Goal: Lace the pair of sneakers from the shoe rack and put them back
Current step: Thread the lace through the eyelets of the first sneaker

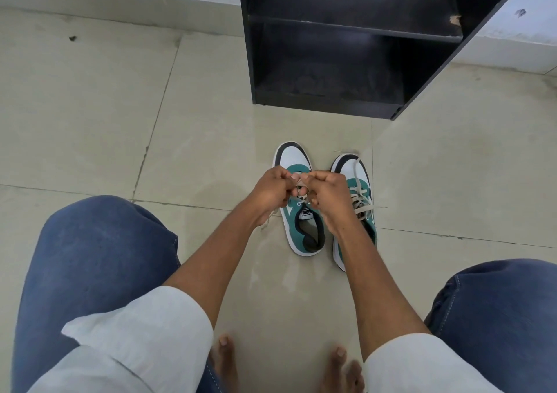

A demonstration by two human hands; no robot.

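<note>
Two teal and white sneakers stand side by side on the tiled floor, toes pointing at the rack. Over the left sneaker (294,157) my left hand (272,192) and my right hand (327,193) meet, fingers closed on its beige lace (300,181). A loose end of that lace trails under my left wrist. The right sneaker (358,181) carries a laced beige lace, with one end lying across its white toe. My right forearm hides that sneaker's heel.
A black shoe rack (346,30) with bare shelves stands on the floor just beyond the sneakers, against a white wall. My knees in blue jeans frame the lower corners, and my bare toes (224,353) rest on the beige tiles.
</note>
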